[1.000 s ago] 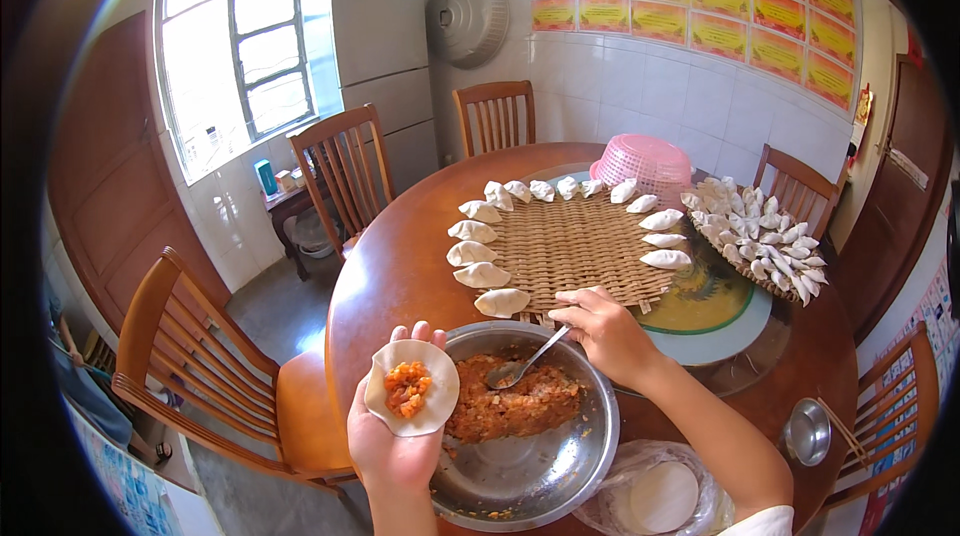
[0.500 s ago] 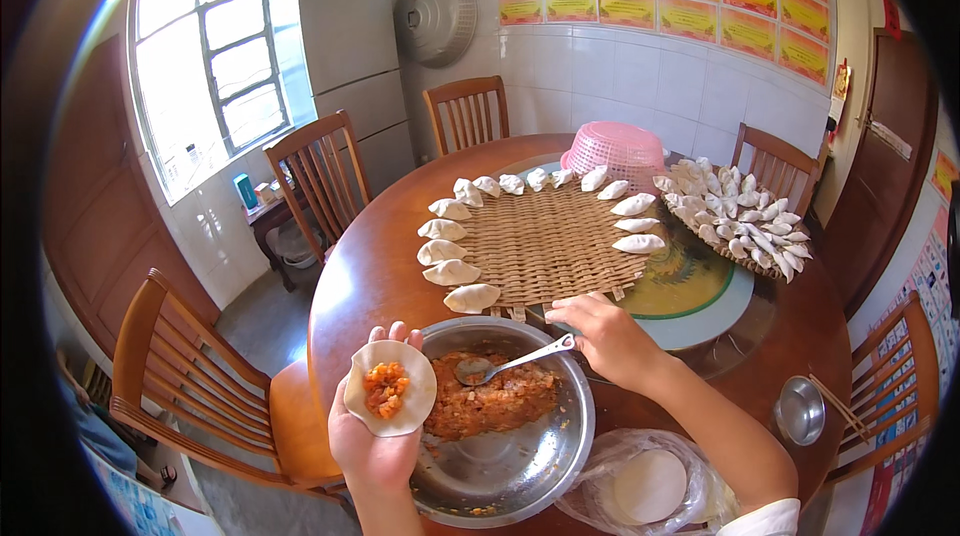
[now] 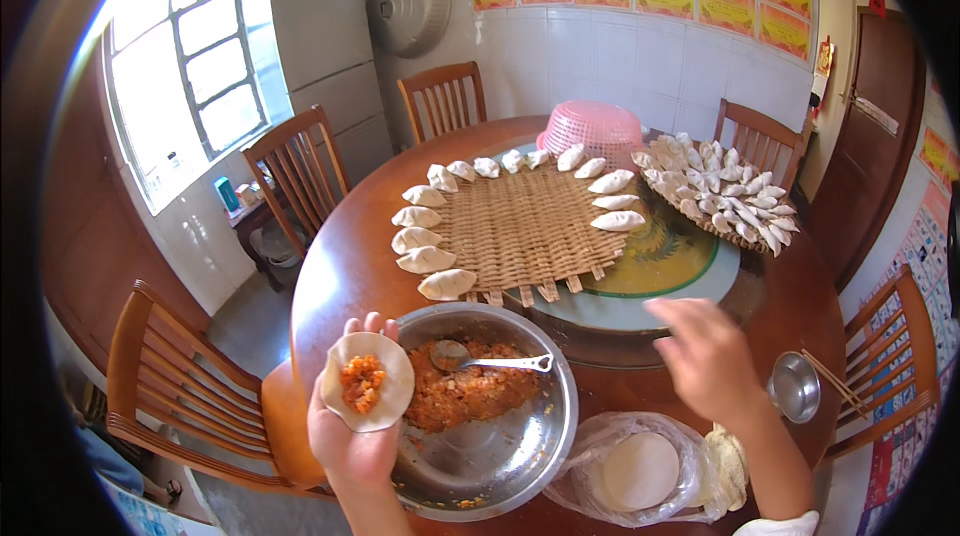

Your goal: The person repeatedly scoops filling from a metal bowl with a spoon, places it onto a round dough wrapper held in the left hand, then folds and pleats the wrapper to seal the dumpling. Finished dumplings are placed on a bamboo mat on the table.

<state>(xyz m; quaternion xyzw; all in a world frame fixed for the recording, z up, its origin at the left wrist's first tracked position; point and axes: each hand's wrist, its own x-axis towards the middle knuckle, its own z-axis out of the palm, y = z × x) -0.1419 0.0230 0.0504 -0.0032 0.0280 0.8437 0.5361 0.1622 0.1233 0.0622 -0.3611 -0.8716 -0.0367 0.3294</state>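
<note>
On the palm of my left hand (image 3: 350,456) rests a round dumpling wrapper (image 3: 397,383) with a mound of orange filling (image 3: 362,382) at its middle; my fingers support it from behind. Just to the right stands a large steel bowl (image 3: 500,461) holding more filling (image 3: 478,400). A metal spoon (image 3: 500,363) lies in that bowl, its scoop on the filling and its handle toward the right rim. My right hand (image 3: 708,361) is empty, fingers stretched apart, above the table between the steel bowl and a small metal bowl (image 3: 795,388).
A clear plastic bag (image 3: 575,481) with round wrappers (image 3: 640,471) lies below my right hand. Farther off, a woven tray (image 3: 520,226) has dumplings (image 3: 424,259) along its edge. Another tray is heaped with dumplings (image 3: 715,186), near a pink basket (image 3: 592,131). Chopsticks (image 3: 835,381) lie beside the small bowl.
My right hand has moved right, away from the spoon's handle end, toward the small metal bowl. The left hand still holds the filled wrapper. The whole view has shifted slightly.
</note>
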